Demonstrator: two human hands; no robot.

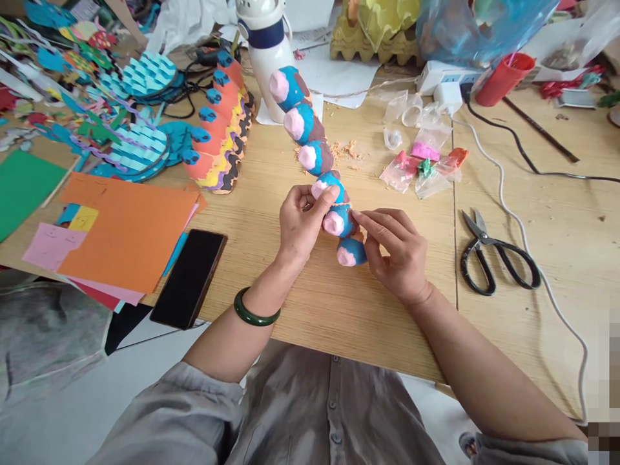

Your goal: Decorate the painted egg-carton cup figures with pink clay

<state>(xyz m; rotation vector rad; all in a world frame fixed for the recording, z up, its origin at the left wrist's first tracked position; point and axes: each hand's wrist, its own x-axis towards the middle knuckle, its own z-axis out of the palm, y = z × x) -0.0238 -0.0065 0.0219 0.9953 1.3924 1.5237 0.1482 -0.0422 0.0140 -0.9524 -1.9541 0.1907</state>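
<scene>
A long bumpy strip (317,157), apparently cut from an egg carton, is coated in blue, pink and brown clay and slants up and away from me. My left hand (303,223) is closed around its nearer half, thumb pressed on a blue and pink bump. At the right edge of the strip, my right hand (400,248) has its fingertips pinched against the side of a lower bump. Whether a bit of clay sits between those fingertips is hidden. Orange crumbs (351,152) lie on the table just beyond the strip.
Black-handled scissors (484,242) lie to the right beside a white cable (513,213). Bagged clay pieces (426,155) are behind them. On the left are a phone (190,278), orange paper (130,232) and an orange bumpy caterpillar shape (220,129). A white flask (266,58) stands at the back.
</scene>
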